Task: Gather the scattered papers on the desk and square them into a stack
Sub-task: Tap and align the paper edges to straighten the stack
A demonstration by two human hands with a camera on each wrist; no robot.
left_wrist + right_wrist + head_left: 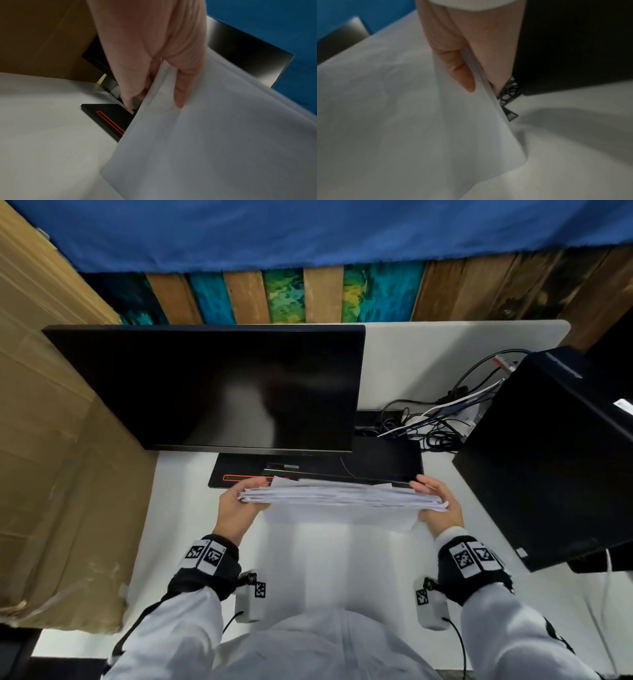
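Head view: papers (342, 496) upright on edge above desk (185, 529), pinched at both ends by left hand (239, 506) and right hand (440, 508), thumbs near side; likely for tapping edges flush.

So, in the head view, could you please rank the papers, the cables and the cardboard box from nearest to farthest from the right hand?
1. Papers: held in the right hand.
2. Cables: behind it, at the back of the desk.
3. Cardboard box: far left.
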